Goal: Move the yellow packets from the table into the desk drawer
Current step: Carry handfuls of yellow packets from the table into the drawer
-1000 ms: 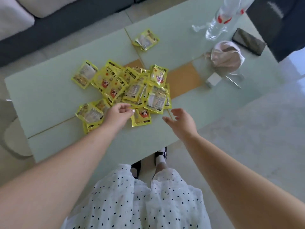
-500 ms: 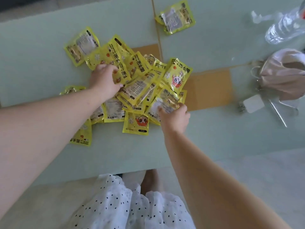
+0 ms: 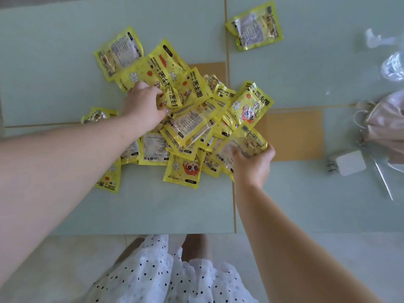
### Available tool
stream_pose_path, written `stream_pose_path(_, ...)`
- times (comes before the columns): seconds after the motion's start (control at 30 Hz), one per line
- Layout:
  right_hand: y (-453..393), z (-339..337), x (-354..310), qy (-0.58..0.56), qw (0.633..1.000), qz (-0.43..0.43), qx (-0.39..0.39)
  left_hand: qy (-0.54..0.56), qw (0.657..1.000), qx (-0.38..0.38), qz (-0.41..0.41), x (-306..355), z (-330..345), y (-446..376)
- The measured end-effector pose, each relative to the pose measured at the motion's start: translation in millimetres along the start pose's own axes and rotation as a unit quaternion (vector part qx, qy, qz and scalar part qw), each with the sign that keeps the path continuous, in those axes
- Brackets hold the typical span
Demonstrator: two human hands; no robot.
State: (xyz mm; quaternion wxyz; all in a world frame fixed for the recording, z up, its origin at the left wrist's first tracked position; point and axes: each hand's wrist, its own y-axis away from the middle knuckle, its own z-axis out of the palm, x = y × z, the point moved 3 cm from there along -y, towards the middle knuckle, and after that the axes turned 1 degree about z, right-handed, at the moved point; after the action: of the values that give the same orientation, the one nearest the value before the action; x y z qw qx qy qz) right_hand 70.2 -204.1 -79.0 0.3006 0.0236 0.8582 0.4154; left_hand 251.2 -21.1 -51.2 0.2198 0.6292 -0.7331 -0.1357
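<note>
Yellow packets [image 3: 188, 125] — heaped mid-table [image 3: 65, 215], one stray packet [image 3: 254, 26] far right. Left hand [image 3: 143, 106] presses curled fingers into the heap's left side; right hand [image 3: 253, 165] is clamped on a near-right packet [image 3: 244, 143].

The centre of the table [image 3: 65, 62] is covered by the packet pile [image 3: 188, 119]. Bare surface is left along the lower edge and far left. The right side is crowded by a charger [image 3: 349, 162], pouch [image 3: 387, 121] and bottle [image 3: 393, 66].
</note>
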Motion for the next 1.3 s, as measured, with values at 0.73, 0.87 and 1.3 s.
stream_pose_path(0.73, 55, 88, -60, 0.067, 0.998, 0.002, -0.012, 0.127, 0.988, -0.084, 0.0, -49, -69, -57)
stream_pose_path(0.87, 55, 98, -62, 0.08, 0.997, 0.0, 0.014, 0.095, 0.991, -0.093, 0.029, -54, -55, -64)
stream_pose_path(1.3, 77, 91, -65, 0.015, 0.998, -0.016, 0.053, 0.091, 0.994, -0.027, 0.063, -66, -54, -55)
